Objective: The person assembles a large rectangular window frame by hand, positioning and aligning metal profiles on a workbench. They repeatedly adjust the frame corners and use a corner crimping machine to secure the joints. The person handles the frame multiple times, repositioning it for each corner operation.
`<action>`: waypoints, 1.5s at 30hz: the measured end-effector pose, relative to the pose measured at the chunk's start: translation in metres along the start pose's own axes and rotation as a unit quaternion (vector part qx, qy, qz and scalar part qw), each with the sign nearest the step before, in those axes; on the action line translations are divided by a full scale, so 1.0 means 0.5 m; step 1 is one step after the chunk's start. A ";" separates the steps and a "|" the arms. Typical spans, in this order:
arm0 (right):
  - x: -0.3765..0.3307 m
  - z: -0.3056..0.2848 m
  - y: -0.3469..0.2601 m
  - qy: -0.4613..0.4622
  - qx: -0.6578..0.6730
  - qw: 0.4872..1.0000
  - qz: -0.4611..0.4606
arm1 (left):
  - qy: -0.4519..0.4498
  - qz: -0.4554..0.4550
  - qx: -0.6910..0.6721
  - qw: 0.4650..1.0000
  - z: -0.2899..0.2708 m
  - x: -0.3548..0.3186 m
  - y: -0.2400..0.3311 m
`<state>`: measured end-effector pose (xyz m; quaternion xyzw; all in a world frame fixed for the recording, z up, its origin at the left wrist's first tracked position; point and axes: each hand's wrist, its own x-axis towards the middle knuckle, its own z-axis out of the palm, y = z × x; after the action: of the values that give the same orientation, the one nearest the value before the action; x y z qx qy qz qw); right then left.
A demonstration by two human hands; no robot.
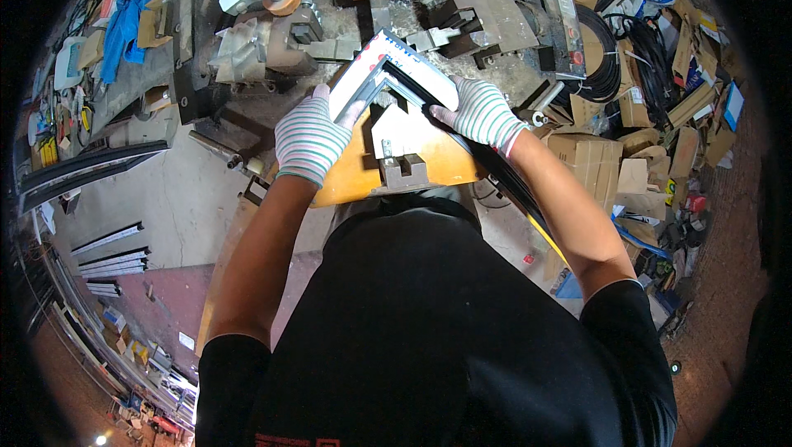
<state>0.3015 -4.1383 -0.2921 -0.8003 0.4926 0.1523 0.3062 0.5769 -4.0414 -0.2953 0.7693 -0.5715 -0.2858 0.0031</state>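
Observation:
A white frame corner, two profile lengths joined in a V with dark inner edges, points away from me over the machine's metal blocks. My left hand, in a white glove with green stripes, is closed round its left leg, thumb along the inner side. In a matching glove, my right hand grips the right leg. A long black profile with a yellow edge runs from beneath my right hand down past my forearm. Inside the V lie an orange-yellow board and a notched metal block.
Steel clamp blocks and a round copper-coloured part stand on the machine. At right are a black cable coil and cardboard boxes. Dark profiles and a blue cloth lie at left.

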 end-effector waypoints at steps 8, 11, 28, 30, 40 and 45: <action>-0.001 0.008 -0.005 0.041 -0.014 0.999 -0.007 | -0.002 -0.018 0.005 1.000 -0.006 -0.002 0.004; -0.024 0.008 -0.008 0.055 -0.031 0.998 0.019 | 0.013 -0.023 0.004 1.000 -0.014 -0.009 0.008; -0.078 0.023 0.024 0.052 -0.048 0.997 0.042 | 0.530 0.201 -0.253 0.784 -0.200 0.064 -0.027; -0.083 0.024 0.023 0.054 -0.026 0.997 0.047 | 0.381 0.182 -0.361 0.831 -0.303 0.118 -0.030; -0.087 0.026 0.030 0.089 -0.008 0.996 0.030 | 0.059 0.290 -0.377 0.878 -0.276 0.022 0.042; -0.086 0.024 0.029 0.085 -0.010 0.996 0.033 | 0.154 0.297 -0.326 0.884 -0.250 0.003 0.134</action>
<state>0.2690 -4.1053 -0.2829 -0.7965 0.5417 0.0985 0.2498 0.5738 -4.1064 -0.1690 0.5535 -0.6399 -0.3198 0.4265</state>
